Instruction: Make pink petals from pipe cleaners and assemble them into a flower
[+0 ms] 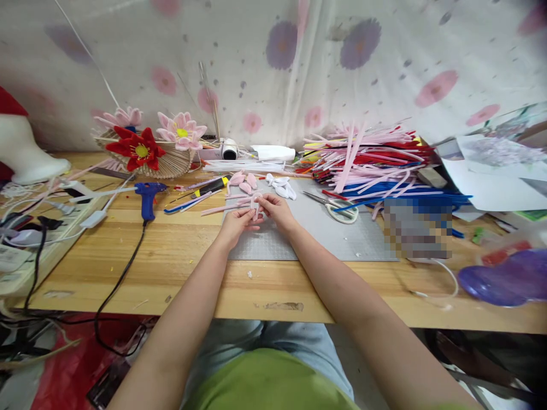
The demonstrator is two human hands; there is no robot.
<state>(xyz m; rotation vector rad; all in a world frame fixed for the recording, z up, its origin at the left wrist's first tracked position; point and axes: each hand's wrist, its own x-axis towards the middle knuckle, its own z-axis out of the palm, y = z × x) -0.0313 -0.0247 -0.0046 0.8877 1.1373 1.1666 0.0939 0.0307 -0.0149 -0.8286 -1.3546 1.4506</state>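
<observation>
L hand n R hand r close tog., both w/ thumb n fingers pinched on a bent pink stem btwn them, open only abt its thickness. It's over the left part of the grey mat. Pink petals n white petals lie just beyond, white ones further right. Scissors r on the mat's right side, glue gun off left on the desk, big stem pile far right.

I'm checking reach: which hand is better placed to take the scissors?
Probably the right hand: the scissors lie on its side, nearer than to the left hand, though both hold the pink piece.
</observation>
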